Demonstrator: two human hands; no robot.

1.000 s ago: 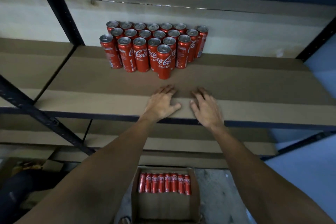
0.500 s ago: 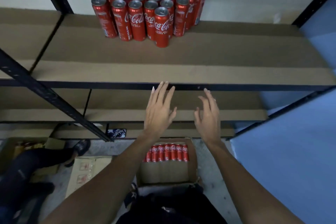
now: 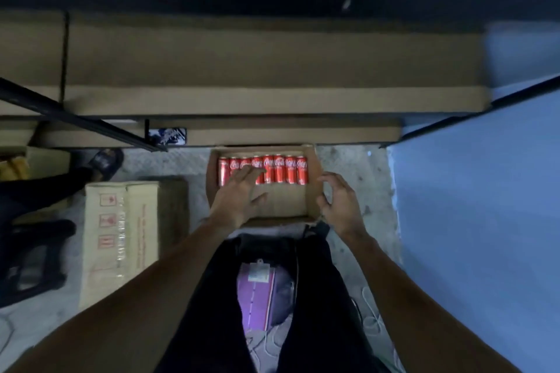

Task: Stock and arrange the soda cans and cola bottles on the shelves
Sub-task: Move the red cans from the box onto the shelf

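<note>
- The left hand (image 3: 239,194) is lowered into the cardboard box (image 3: 288,200), spread empty over the Coca-Cola cans (image 3: 280,168).
- The right hand (image 3: 341,206) is brought down beside it, relaxed and empty.

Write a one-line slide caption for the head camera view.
Left hand and right hand reach toward red Coca-Cola cans in an open cardboard box on the floor, below the shelves.

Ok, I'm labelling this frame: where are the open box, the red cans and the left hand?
open box (image 3: 288,201): head view, bare cardboard floor.
red cans (image 3: 280,169): head view, body of a middle can.
left hand (image 3: 239,194): head view, back of the hand.
</note>
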